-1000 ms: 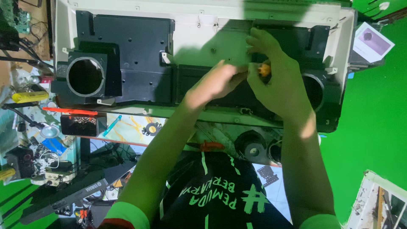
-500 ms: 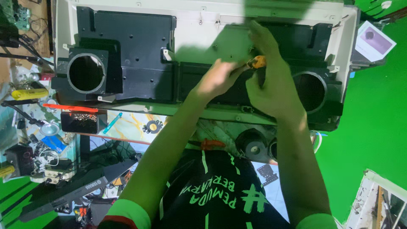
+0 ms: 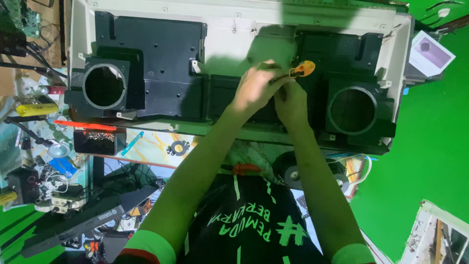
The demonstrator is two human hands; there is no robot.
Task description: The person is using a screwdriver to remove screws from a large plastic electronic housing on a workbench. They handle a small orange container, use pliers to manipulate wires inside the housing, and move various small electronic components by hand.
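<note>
A large white casing (image 3: 234, 36) lies open side up, with a black inner frame and two round speaker housings (image 3: 105, 88) (image 3: 352, 110). Both my hands meet over its middle. My left hand (image 3: 254, 90) is curled with its fingertips pinched on the thin shaft of an orange-handled screwdriver (image 3: 303, 68). My right hand (image 3: 292, 105) sits just below and to the right, fingers closed up under the orange handle. The tool's tip is hidden behind my left hand's fingers.
The cluttered bench at the left holds a yellow-handled tool (image 3: 29, 110), a black tray of small parts (image 3: 95, 139), a blue pen (image 3: 132, 143) and a long black part (image 3: 78, 222). A white box (image 3: 430, 54) lies at the right on a green surface (image 3: 430, 156).
My hands have drawn closer together over the middle of the casing. The orange handle, earlier inside my right hand, now sticks out above it, with my left fingers on the shaft.
</note>
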